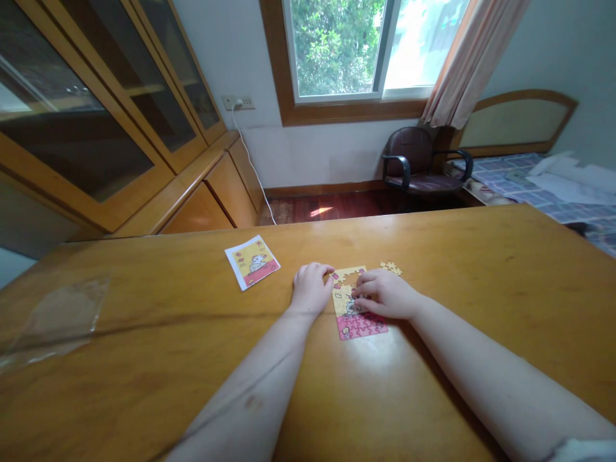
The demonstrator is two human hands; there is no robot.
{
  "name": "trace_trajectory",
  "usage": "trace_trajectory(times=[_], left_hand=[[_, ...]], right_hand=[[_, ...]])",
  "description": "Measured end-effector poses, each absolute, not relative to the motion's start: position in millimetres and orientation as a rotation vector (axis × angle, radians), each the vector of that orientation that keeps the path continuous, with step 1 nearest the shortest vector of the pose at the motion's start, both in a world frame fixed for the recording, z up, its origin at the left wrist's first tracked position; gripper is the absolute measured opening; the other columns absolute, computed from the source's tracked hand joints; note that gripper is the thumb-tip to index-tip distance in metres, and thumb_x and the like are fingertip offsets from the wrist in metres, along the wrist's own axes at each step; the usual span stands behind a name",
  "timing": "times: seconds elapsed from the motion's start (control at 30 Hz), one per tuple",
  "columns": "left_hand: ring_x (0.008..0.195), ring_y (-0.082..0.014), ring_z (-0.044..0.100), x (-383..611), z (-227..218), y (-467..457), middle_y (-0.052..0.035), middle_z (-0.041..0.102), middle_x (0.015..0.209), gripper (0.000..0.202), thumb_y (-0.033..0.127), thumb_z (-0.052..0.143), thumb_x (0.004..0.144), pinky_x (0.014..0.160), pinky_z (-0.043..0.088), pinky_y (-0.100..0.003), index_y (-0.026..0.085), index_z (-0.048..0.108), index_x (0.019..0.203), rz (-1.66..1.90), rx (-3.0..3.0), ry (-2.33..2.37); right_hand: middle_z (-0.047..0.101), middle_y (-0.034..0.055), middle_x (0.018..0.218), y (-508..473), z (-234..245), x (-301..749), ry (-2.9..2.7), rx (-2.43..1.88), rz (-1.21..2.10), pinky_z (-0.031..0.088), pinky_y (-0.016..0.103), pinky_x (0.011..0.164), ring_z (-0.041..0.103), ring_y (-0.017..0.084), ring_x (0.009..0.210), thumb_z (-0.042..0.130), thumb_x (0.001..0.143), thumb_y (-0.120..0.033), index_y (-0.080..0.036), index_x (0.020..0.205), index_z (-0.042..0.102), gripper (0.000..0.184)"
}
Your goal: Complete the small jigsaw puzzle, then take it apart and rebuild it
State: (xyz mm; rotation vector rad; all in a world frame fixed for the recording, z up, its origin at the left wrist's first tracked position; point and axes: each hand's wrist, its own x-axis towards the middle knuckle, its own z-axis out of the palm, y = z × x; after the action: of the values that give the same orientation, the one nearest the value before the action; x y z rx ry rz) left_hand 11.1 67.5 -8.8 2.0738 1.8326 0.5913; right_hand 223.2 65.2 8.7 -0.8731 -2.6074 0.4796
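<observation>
A jigsaw puzzle [362, 326] lies flat on the wooden table, yellow above and pink below, with a white cartoon animal in the middle. A gap shows the tabletop in its upper part. My left hand [312, 286] rests at the puzzle's left edge, fingers loosely bent and nothing visible in them. Over the puzzle's right half lies my right hand [391, 295], its fingers apart and their tips on the pieces around the animal; it covers part of the picture. Several loose yellow puzzle pieces [391, 267] sit just beyond my right hand.
A picture card [253, 263] with the same design lies left of my hands. Clear plastic wrapping [62, 314] is at the table's left. Beyond the table [462, 256] stand a glass-doored cabinet [139, 173], an armchair [414, 160] and a bed [529, 173].
</observation>
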Motion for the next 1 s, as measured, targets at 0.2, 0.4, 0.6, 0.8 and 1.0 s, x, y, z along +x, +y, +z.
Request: trace_trajectory(times=[0.2,0.4,0.6,0.8,1.0], left_hand=[[0.101,-0.0216,0.055,10.7,-10.5,68.0,-0.0014,0.068,0.102,0.021,0.025,0.056,0.082,0.092,0.040,-0.034,0.027,0.069,0.099,0.607,2.080,1.824],[0.101,-0.0212,0.056,11.1,-8.9,67.8,-0.0017,0.068,0.103,0.020,0.026,0.056,0.083,0.092,0.040,-0.034,0.026,0.068,0.099,0.583,2.096,1.830],[0.103,-0.0222,0.055,11.5,-9.7,67.9,-0.0023,0.067,0.105,0.022,0.028,0.056,0.084,0.094,0.040,-0.035,0.025,0.068,0.102,0.562,2.090,1.843],[0.103,-0.0225,0.054,11.4,-10.0,67.1,-0.0039,0.066,0.106,0.023,0.031,0.055,0.085,0.094,0.040,-0.035,0.025,0.068,0.103,0.558,2.072,1.862],[0.103,-0.0222,0.054,11.4,-9.5,67.2,-0.0035,0.067,0.106,0.023,0.030,0.056,0.084,0.093,0.040,-0.034,0.025,0.068,0.103,0.557,2.063,1.858]], right_hand=[[0.069,0.0047,0.084,63.5,4.8,222.2,-2.579,-0.838,0.408,0.047,0.029,0.069,0.062,0.016,0.072,0.058,0.085,-0.031,-0.020,0.073,0.072,0.021],[0.071,0.0051,0.088,63.8,6.5,220.7,-2.606,-0.814,0.403,0.048,0.030,0.073,0.064,0.016,0.076,0.054,0.089,-0.030,-0.021,0.077,0.073,0.024],[0.071,0.0056,0.098,64.0,6.8,218.4,-2.624,-0.863,0.402,0.049,0.033,0.080,0.066,0.019,0.085,0.055,0.089,-0.033,-0.021,0.093,0.073,0.022],[0.070,0.0072,0.108,64.3,6.3,216.5,-2.627,-0.893,0.397,0.049,0.034,0.086,0.065,0.021,0.095,0.056,0.087,-0.035,-0.021,0.101,0.071,0.024],[0.068,0.0076,0.111,64.1,5.4,215.7,-2.633,-0.911,0.391,0.049,0.035,0.088,0.064,0.021,0.098,0.056,0.087,-0.035,-0.021,0.104,0.070,0.026]])
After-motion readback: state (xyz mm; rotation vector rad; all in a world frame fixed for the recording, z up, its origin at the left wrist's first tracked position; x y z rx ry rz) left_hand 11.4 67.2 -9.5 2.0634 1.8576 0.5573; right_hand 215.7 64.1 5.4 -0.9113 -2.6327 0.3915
